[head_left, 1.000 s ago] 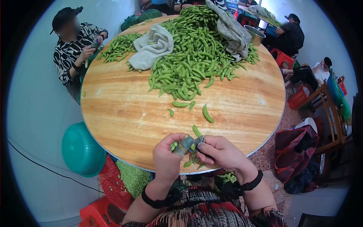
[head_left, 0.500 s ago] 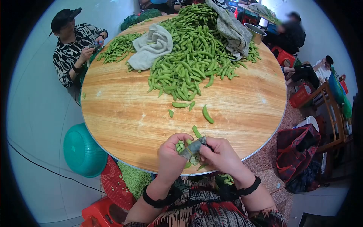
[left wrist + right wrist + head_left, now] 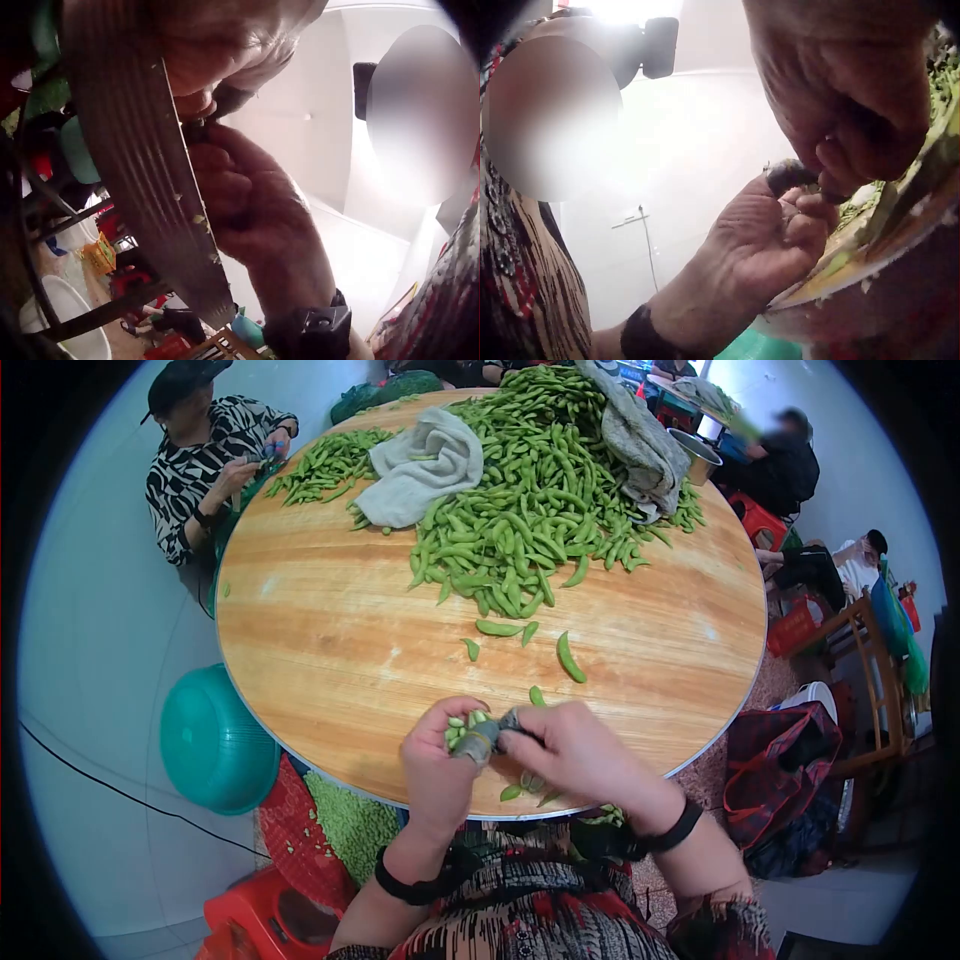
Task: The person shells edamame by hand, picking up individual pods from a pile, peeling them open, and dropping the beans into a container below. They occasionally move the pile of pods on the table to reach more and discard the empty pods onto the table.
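Observation:
Over the near edge of the round wooden table (image 3: 330, 630), both hands meet. The left hand (image 3: 437, 765) curls round several shelled green beans (image 3: 456, 728), and its thumb wears a grey cover (image 3: 474, 744). Against that thumb's tip, the right hand (image 3: 590, 755) pinches with curled fingers, a dark cover (image 3: 510, 718) on a fingertip. An edamame pod between them is mostly hidden; a bit of green shows at the fingers in the right wrist view. Empty pods (image 3: 530, 782) lie just below the right hand. A loose edamame pod (image 3: 570, 658) rests farther forward.
A big edamame heap (image 3: 520, 525) covers the table's far middle, with a white cloth (image 3: 420, 470) and a grey cloth (image 3: 645, 455) on it. A green basin (image 3: 215, 740) is at the left. Shelled beans (image 3: 350, 825) fill a container below. Another person (image 3: 215, 470) sits at far left.
The left palm has opened to show more shelled beans. The right hand has turned over more, its back now upward. The head view has shifted slightly, moving the table rightward in frame.

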Motion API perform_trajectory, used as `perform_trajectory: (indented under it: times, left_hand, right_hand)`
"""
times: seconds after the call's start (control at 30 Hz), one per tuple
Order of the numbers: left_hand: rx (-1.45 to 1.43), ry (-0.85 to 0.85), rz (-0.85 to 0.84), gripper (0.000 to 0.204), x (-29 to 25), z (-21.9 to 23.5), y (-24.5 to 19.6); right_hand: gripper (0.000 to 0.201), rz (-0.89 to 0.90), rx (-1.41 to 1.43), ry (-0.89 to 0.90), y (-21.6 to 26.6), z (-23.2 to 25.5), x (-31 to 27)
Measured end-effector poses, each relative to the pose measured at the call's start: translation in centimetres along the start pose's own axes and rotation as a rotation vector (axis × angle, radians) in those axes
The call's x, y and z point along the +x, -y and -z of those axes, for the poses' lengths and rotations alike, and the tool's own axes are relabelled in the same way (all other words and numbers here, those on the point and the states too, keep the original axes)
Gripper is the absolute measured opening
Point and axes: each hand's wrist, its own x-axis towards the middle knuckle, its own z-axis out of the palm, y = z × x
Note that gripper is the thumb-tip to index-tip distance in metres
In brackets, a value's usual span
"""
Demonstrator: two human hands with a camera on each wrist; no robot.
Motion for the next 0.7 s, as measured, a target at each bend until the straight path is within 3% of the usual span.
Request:
perform_trajectory:
  times: [0.07,0.13,0.23,0.3,0.37,0.43,0.47,0.53,0.63,0.7]
  left_hand:
    - [-0.254,-0.039,0.092,0.026,0.4,0.3,-1.4]
    - [-0.279,-0.064,0.077,0.026,0.6,0.6,-2.1]
    - [-0.322,-0.073,0.061,0.026,0.5,0.9,-2.3]
    - [-0.343,-0.063,0.066,0.027,0.4,1.2,-2.1]
    - [-0.417,-0.021,0.123,0.026,0.3,1.7,-1.8]
    - [-0.426,0.015,0.177,0.027,0.1,1.7,-1.7]
    - [-0.434,0.050,0.229,0.028,-0.1,1.5,-1.6]
    - [-0.437,0.094,0.259,0.027,-0.6,0.5,-1.5]
    - [-0.455,0.204,0.261,0.030,-1.3,-0.1,-1.2]
    - [-0.390,0.168,0.232,0.030,-1.6,-0.7,-1.7]
  right_hand:
    - [0.023,0.075,-0.113,-0.051,-0.2,1.1,3.2]
    - [0.021,0.153,-0.225,-0.110,-0.9,0.8,5.9]
    - [0.017,0.075,-0.479,-0.084,-1.2,-0.2,7.5]
    - [0.017,0.059,-0.572,0.063,-0.2,-0.6,5.7]
    - [0.021,0.072,-0.528,0.094,0.1,-0.4,3.4]
    - [0.026,0.052,-0.118,-0.076,-0.4,-0.3,1.1]
    - [0.026,0.049,-0.122,-0.075,-0.5,-0.5,0.1]
    - [0.027,-0.154,0.296,-0.103,-0.6,-1.2,-1.9]
    - [0.024,-0.126,0.299,-0.379,-0.2,-2.6,-3.5]
    - [0.022,-0.139,0.278,-0.382,-0.1,-2.6,-4.1]
